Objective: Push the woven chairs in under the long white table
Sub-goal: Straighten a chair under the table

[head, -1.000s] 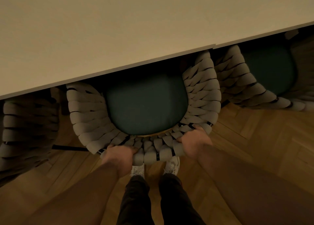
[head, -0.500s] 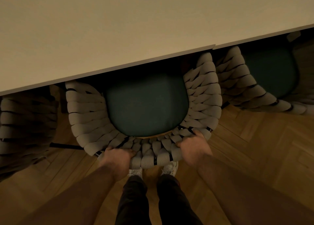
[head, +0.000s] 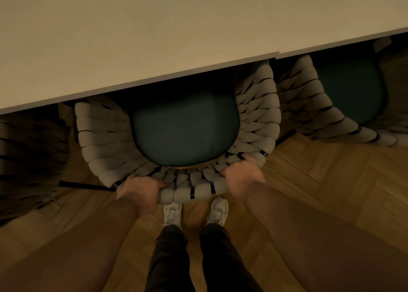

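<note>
Gripping the back rim of the middle woven chair (head: 106, 141) with left hand (head: 141, 188) and right hand (head: 240, 179). Sitting partly under the long white table (head: 154, 38), just beside the right-hand chair (head: 309, 106); could snag it if shoved crooked.

both hands (head: 141, 191) gripping woven chair (head: 103, 137), white table (head: 154, 38)
</note>
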`<state>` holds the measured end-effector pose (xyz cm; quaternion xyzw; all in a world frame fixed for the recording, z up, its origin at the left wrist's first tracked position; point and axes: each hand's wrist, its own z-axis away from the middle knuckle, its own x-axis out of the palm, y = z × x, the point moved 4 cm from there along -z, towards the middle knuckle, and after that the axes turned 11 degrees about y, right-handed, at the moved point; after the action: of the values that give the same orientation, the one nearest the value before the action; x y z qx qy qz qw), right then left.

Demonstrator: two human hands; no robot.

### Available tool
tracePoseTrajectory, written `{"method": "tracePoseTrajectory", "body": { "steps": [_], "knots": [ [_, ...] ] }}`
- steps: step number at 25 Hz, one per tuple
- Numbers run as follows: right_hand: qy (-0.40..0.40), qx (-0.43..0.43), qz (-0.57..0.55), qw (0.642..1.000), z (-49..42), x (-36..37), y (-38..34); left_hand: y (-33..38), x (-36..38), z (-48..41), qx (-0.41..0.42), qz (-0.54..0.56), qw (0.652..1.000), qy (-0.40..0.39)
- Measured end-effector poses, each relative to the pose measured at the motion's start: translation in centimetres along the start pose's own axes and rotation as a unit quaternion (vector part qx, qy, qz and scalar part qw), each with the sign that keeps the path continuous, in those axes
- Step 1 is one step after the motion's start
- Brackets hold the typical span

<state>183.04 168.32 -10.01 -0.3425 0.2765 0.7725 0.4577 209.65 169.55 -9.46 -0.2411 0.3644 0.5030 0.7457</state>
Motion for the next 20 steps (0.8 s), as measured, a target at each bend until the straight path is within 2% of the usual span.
{"method": "tracePoseTrajectory", "body": {
  "steps": [7, 16, 20],
  "knots": [
    [-0.023, -0.001, -0.025, 0.999, 2.0, 1.1, -0.4, 0.4, 1.5, 0.0, 0.033, -0.014, 0.999, -0.024],
    [-0.024, -0.009, -0.013, 1.000, 0.4, 0.9, 0.3, 0.7, -0.2, -0.1, -0.008, 0.005, 1.000, -0.001],
    [-0.017, -0.011, -0.017, 1.000, -0.3, 0.8, 0.9, 1.0, -0.6, -0.5, -0.011, 0.012, 1.000, -0.020]
  ]
}}
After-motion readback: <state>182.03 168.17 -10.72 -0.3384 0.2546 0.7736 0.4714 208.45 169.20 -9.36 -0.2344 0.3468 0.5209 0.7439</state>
